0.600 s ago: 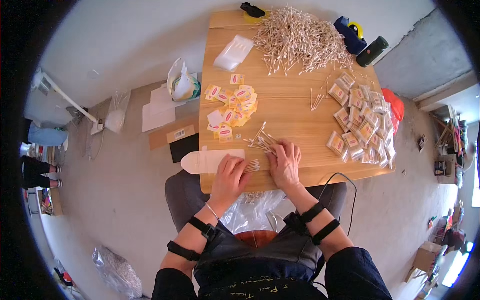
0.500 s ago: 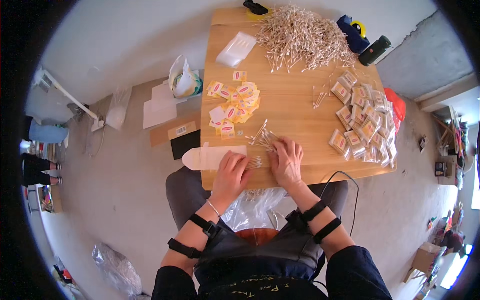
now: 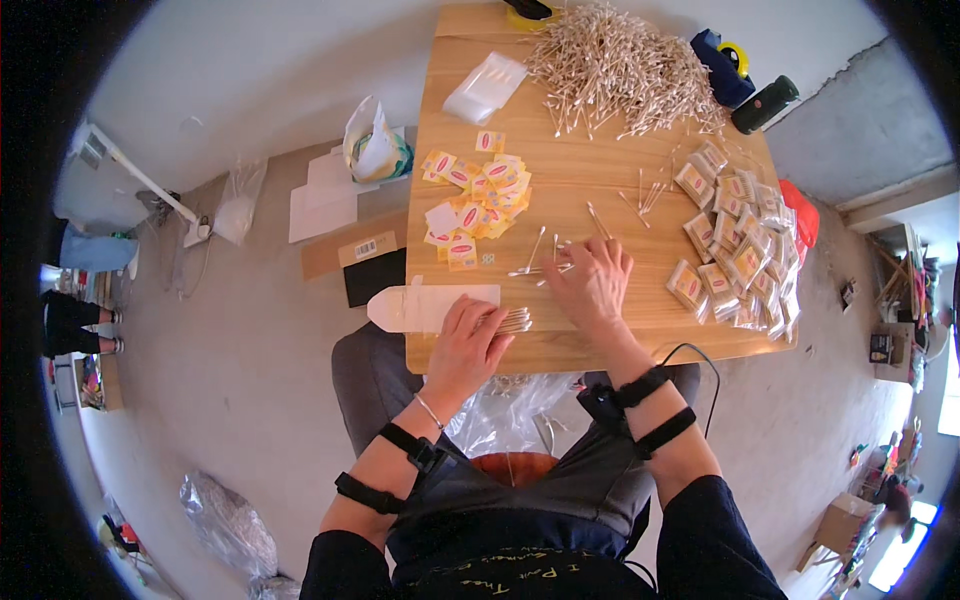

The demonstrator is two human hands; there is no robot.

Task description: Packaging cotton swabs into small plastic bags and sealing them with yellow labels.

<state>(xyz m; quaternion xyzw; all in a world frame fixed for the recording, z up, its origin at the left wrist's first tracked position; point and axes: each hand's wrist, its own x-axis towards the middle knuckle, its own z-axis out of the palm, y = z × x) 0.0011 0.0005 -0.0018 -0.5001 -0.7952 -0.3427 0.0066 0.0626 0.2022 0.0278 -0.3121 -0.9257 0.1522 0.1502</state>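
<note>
My left hand [image 3: 465, 345] is closed around a bundle of cotton swabs [image 3: 517, 321], their white tips jutting out on its right. Beneath that hand lies a pale card template [image 3: 400, 309] with a pointed left end, at the table's front edge. My right hand [image 3: 595, 287] bends over loose cotton swabs [image 3: 541, 245] just beyond the bundle, its fingers curled together. One swab [image 3: 598, 220] sticks out past those fingers; the palm hides the grip itself. Left of there is a heap of yellow-and-white paper labels [image 3: 480, 195].
A big heap of swabs [image 3: 625, 70] covers the table's far side. Clear plastic bags [image 3: 485, 88] lie at the far left, and filled swab packets [image 3: 745, 245] pile up on the right. A dark cylinder [image 3: 765, 104] stands at the far right corner. A cable [image 3: 715, 380] loops beside the front edge.
My right hand has moved right and slightly away from me, and the loose swabs near it have shifted and spread. My left hand stays in place, its bundle now gathered more tightly.
</note>
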